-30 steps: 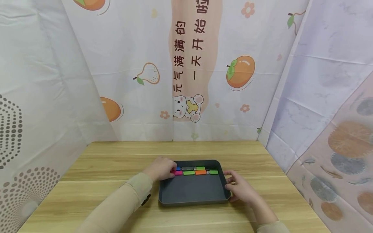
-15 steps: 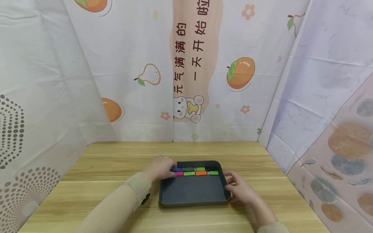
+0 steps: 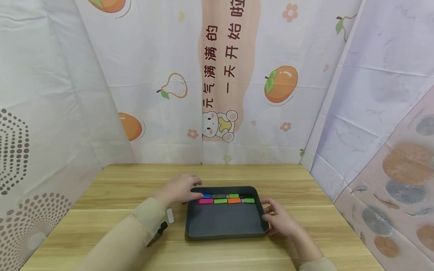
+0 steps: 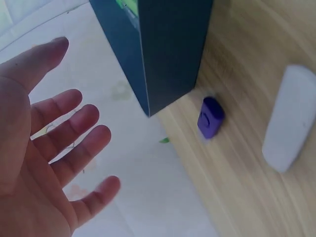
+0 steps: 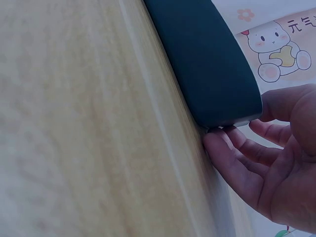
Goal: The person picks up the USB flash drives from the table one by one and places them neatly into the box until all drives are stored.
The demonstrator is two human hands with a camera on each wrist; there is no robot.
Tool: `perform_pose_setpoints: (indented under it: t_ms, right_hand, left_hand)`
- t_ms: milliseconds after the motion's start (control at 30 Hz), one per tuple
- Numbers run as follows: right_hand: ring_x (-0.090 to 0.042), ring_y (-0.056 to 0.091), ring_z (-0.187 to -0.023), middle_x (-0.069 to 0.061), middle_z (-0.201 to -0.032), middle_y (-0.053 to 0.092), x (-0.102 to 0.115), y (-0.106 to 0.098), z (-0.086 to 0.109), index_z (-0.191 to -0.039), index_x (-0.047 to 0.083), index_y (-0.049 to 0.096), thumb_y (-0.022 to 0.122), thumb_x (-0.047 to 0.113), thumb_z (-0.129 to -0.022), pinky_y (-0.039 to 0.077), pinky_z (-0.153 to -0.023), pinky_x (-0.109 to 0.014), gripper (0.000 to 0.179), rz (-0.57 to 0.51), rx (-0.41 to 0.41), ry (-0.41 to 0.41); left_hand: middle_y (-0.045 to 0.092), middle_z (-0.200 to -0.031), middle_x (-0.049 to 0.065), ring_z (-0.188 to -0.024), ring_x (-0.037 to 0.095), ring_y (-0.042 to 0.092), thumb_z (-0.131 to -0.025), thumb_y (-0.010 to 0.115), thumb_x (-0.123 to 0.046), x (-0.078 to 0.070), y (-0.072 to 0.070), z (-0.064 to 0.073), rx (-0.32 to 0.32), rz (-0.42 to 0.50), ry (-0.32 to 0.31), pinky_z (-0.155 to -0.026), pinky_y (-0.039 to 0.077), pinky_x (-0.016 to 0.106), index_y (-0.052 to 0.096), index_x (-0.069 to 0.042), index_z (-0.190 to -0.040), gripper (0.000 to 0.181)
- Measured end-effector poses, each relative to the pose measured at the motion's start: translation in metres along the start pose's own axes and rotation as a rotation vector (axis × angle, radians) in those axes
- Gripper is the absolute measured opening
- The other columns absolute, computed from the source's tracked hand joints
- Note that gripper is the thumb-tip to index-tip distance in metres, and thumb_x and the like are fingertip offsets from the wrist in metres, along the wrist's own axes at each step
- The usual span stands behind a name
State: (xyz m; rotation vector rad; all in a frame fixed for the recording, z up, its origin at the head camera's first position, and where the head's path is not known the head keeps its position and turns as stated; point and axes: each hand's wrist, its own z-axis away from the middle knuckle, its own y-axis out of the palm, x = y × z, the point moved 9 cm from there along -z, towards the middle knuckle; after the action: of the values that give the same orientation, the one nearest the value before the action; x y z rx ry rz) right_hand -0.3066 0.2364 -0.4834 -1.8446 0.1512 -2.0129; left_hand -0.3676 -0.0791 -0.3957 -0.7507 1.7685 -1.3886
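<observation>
A dark grey tray (image 3: 226,226) lies on the table with two rows of USB flash drives along its far side. At the left end are a pink USB flash drive (image 3: 205,201) and a blue one (image 3: 206,196). My left hand (image 3: 178,189) hovers by the tray's far left corner, fingers spread and holding nothing, with the thumb near the blue drive. The left wrist view shows the empty palm (image 4: 34,148). My right hand (image 3: 279,218) grips the tray's right wall, thumb and fingers curled at its edge, as the right wrist view (image 5: 276,153) shows.
Left of the tray, a purple USB flash drive (image 4: 211,117) and a white one (image 4: 291,118) lie on the wooden table (image 3: 101,210). A black object (image 3: 162,227) lies partly under the left sleeve. A printed curtain (image 3: 162,124) stands behind the table.
My left hand has drawn back left and its fingers have spread, uncovering the pink and blue drives. The white drive has come into view beside the tray. My right hand stays put.
</observation>
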Motion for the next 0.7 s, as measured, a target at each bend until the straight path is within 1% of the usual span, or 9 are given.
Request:
perform_pose_setpoints:
  t_ms: [133,267,500,600,700]
  right_hand:
    - [-0.031,0.061,-0.084,-0.024,-0.114,0.051,0.002,0.0,0.001,-0.144,0.003,0.043,0.055,-0.002,-0.098,0.057,-0.056,-0.05,0.048,-0.007,0.0,0.002]
    - [-0.031,0.06,-0.084,-0.024,-0.114,0.051,0.002,-0.001,0.001,-0.144,0.003,0.044,0.056,-0.002,-0.098,0.057,-0.056,-0.049,0.048,-0.01,-0.002,0.004]
    - [-0.031,0.06,-0.082,-0.024,-0.115,0.052,0.001,-0.001,0.0,-0.143,0.003,0.044,0.056,-0.003,-0.098,0.057,-0.056,-0.05,0.048,0.004,-0.012,0.003]
    - [-0.031,0.06,-0.081,-0.024,-0.114,0.052,0.001,0.0,0.001,-0.143,0.004,0.045,0.056,-0.003,-0.098,0.057,-0.056,-0.05,0.047,0.006,-0.014,0.008]
    - [-0.031,0.06,-0.081,-0.024,-0.114,0.052,0.002,0.0,0.001,-0.144,0.004,0.044,0.055,-0.002,-0.098,0.057,-0.056,-0.05,0.048,0.0,-0.006,0.006]
  left_hand:
    - [0.065,-0.128,-0.001,-0.116,0.021,0.062,-0.086,0.079,-0.05,0.007,-0.006,0.009,-0.005,0.002,-0.029,-0.098,0.049,0.043,0.071,-0.02,-0.122,0.047]
    - [0.062,-0.134,0.001,-0.123,0.024,0.058,-0.086,0.079,-0.05,0.015,-0.01,0.017,-0.014,0.021,-0.05,-0.101,0.047,0.045,0.068,-0.021,-0.127,0.052]
    - [0.06,-0.136,0.003,-0.123,0.027,0.058,-0.087,0.079,-0.048,0.023,-0.013,0.03,-0.016,0.059,-0.052,-0.101,0.047,0.048,0.064,-0.017,-0.133,0.058]
    - [0.059,-0.138,0.005,-0.125,0.029,0.058,-0.087,0.079,-0.05,0.025,-0.016,0.037,-0.022,0.048,-0.055,-0.101,0.047,0.05,0.063,-0.015,-0.135,0.061]
    - [0.058,-0.14,0.006,-0.126,0.03,0.057,-0.086,0.079,-0.05,0.028,-0.017,0.044,-0.029,0.023,-0.07,-0.102,0.046,0.051,0.061,-0.016,-0.137,0.064]
